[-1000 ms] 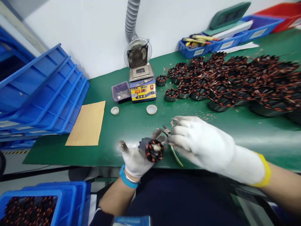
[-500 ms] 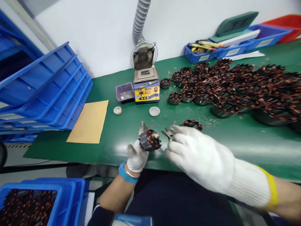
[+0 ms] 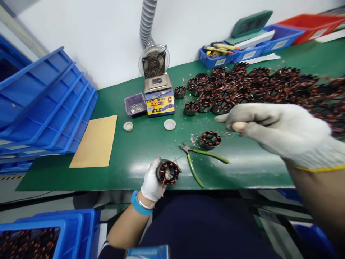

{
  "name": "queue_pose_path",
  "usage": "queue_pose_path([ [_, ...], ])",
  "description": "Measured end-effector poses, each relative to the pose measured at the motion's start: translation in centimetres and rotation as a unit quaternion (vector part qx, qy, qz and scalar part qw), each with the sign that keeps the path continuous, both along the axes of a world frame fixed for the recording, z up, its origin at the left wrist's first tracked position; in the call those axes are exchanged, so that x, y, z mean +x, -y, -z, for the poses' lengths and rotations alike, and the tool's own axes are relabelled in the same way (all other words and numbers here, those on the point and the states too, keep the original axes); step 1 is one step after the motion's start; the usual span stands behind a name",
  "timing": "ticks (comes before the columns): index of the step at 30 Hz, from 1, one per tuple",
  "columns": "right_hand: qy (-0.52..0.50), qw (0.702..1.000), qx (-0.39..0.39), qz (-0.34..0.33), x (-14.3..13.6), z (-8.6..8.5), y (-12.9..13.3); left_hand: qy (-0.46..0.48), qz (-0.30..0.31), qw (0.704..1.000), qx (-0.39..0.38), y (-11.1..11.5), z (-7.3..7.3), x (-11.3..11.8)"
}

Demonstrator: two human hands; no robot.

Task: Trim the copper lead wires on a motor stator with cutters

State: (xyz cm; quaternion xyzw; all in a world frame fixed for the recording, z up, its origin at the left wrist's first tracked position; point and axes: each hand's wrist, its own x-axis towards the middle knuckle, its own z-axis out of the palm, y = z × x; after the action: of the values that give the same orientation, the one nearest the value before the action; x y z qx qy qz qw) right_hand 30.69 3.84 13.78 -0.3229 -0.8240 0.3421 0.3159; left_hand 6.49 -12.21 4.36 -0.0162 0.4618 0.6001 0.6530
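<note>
My left hand (image 3: 151, 185), in a white glove, is closed around a motor stator (image 3: 168, 172) just above the table's front edge. The black ring has copper windings, and loose wire ends stick out of it. Diagonal cutters with green handles (image 3: 192, 172) lie on the green table to its right, jaws pointing away and handles spread. Behind the handles rests another stator (image 3: 210, 139). My right hand (image 3: 265, 126), gloved with the thumb tip bare, hovers over the table's right side. One finger stretches left, and I see nothing held.
Many wound stators (image 3: 222, 105) crowd the back right. A yellow-fronted solder pot (image 3: 160, 105) stands beside a purple tray (image 3: 135, 96). White lids (image 3: 169, 125), brown card (image 3: 94, 142) and stacked blue bins (image 3: 54, 111) are leftward. Wire clippings (image 3: 193, 140) litter the table.
My right hand has let go of the cutters, which now lie on the table, and has moved right and away. My left hand still has the stator, now turned more face-up.
</note>
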Motion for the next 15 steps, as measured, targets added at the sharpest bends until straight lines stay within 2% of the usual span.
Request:
queue_pose_path([
  [1,-0.001,1.0,-0.017,0.006,-0.3,0.6,0.3,0.006,-0.009,1.0,-0.012,-0.1,-0.1,0.0],
  [7,0.022,0.993,-0.093,-0.069,-5.4,5.1,4.0,0.013,0.003,1.0,-0.014,-0.5,-0.3,1.2],
  [11,0.024,0.986,-0.156,-0.054,-6.1,6.2,4.2,0.044,0.056,0.996,-0.052,-0.6,-0.6,1.4],
  [13,0.021,0.98,-0.191,-0.048,-6.0,6.6,4.1,0.063,0.066,0.994,-0.052,-0.6,-0.7,1.1],
  [15,0.0,0.968,-0.242,-0.068,-6.1,7.0,4.4,0.081,0.066,0.993,-0.055,-0.6,-0.7,0.9],
])
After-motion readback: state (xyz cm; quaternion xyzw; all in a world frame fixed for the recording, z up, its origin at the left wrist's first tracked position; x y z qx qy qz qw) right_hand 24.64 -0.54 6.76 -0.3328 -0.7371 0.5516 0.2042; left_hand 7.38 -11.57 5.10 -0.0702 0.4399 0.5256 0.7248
